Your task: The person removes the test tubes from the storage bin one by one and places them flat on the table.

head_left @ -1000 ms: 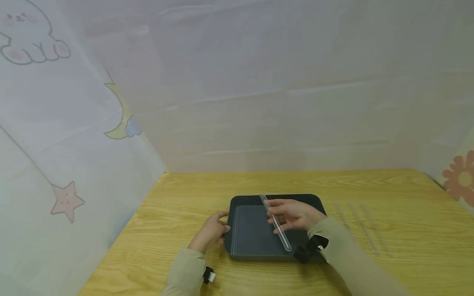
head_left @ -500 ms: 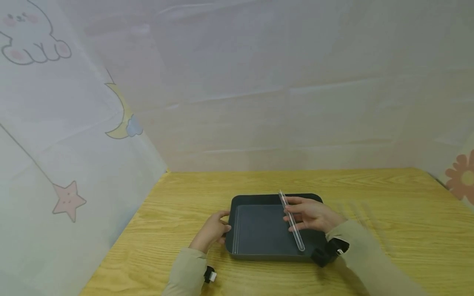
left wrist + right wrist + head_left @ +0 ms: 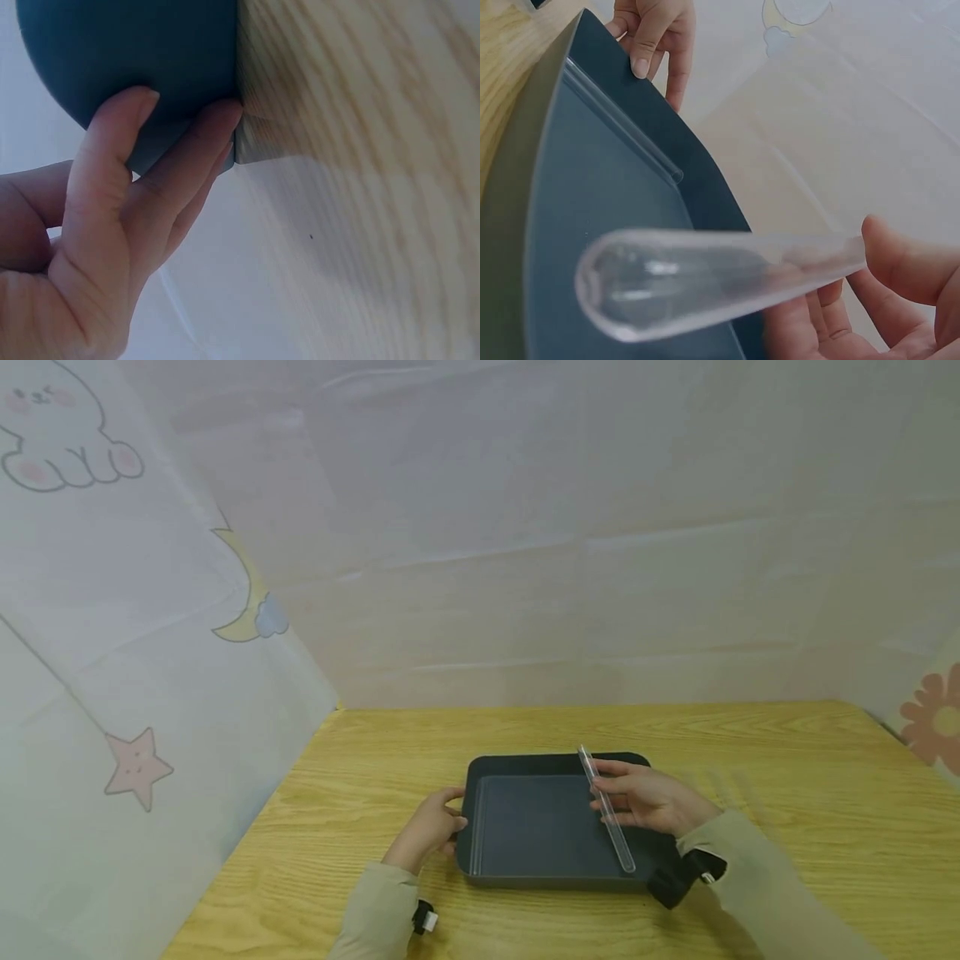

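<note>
My right hand (image 3: pixel 652 797) pinches a clear test tube (image 3: pixel 611 818) between thumb and fingers, slanted over the right part of a dark grey tray (image 3: pixel 540 883). In the right wrist view the tube's rounded end (image 3: pixel 622 285) points away from the fingers, over the tray floor. At the tray's left wall, my left hand (image 3: pixel 427 827) grips the rim; the left wrist view has its thumb (image 3: pixel 112 142) against the wall and the other fingers lower down by the tabletop. Another clear tube (image 3: pixel 622 124) lies inside the tray along the left wall.
Several faint clear tubes (image 3: pixel 720 785) lie on the wooden table (image 3: pixel 397 743) right of the tray, partly hidden by the right hand and sleeve. A pale cloth backdrop (image 3: pixel 570 610) rises behind the table's far edge.
My right hand has moved rightward over the tray with the test tube, from its middle towards its right side. My left hand stays at the tray's left wall.
</note>
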A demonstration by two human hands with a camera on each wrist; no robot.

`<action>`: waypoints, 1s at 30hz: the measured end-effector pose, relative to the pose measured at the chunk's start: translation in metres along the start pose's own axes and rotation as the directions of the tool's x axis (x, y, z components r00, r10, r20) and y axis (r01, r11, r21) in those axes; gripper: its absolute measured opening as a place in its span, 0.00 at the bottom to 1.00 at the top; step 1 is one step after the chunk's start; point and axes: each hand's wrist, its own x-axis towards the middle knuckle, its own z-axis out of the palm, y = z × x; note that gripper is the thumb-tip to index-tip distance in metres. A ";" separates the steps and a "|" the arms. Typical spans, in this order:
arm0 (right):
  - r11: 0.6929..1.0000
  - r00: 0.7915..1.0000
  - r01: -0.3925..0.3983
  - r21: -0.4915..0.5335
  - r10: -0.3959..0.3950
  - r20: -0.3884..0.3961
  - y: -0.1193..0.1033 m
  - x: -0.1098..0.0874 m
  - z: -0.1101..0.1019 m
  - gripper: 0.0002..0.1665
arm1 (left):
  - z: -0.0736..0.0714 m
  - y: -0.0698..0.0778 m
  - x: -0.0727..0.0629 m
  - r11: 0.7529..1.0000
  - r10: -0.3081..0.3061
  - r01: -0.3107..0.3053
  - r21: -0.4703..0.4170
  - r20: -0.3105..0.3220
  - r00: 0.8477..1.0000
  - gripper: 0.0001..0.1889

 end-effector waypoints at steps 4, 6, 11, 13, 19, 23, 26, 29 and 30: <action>1.000 1.000 0.002 0.013 -0.002 0.001 0.000 -0.003 -0.004 0.39 | 0.000 0.001 0.000 1.000 -0.005 0.005 -0.003 0.001 1.000 0.28; 1.000 1.000 0.003 0.029 -0.003 0.002 0.000 -0.005 -0.007 0.37 | 0.001 0.001 0.000 1.000 -0.005 0.005 -0.003 0.001 1.000 0.27; 0.998 1.000 -0.008 0.064 0.008 -0.006 -0.002 -0.008 -0.012 0.33 | 0.001 0.001 0.000 1.000 -0.012 0.012 0.009 -0.004 1.000 0.27; 0.998 1.000 -0.012 0.058 0.012 -0.008 -0.003 -0.010 -0.014 0.34 | 0.001 0.001 0.001 1.000 -0.016 0.016 0.012 -0.005 1.000 0.27; 0.999 1.000 -0.013 0.029 0.013 0.003 -0.006 -0.016 -0.020 0.39 | 0.001 0.001 0.000 1.000 -0.013 0.013 0.007 -0.005 1.000 0.27; 1.000 1.000 -0.016 0.022 0.016 0.003 -0.006 -0.019 -0.026 0.40 | 0.001 0.002 -0.002 1.000 -0.007 0.007 0.007 -0.005 1.000 0.27; 0.999 1.000 -0.023 0.034 0.023 0.006 -0.005 -0.022 -0.031 0.42 | 0.001 0.002 -0.001 1.000 -0.003 0.003 0.003 -0.006 1.000 0.27; 0.998 0.999 -0.031 0.049 0.031 0.011 -0.005 -0.024 -0.036 0.43 | 0.002 0.001 0.000 1.000 -0.001 0.001 0.001 -0.007 1.000 0.27; 0.998 0.999 -0.031 0.051 0.030 0.012 -0.005 -0.025 -0.038 0.43 | 0.002 0.001 0.000 1.000 -0.001 0.001 -0.001 -0.007 1.000 0.27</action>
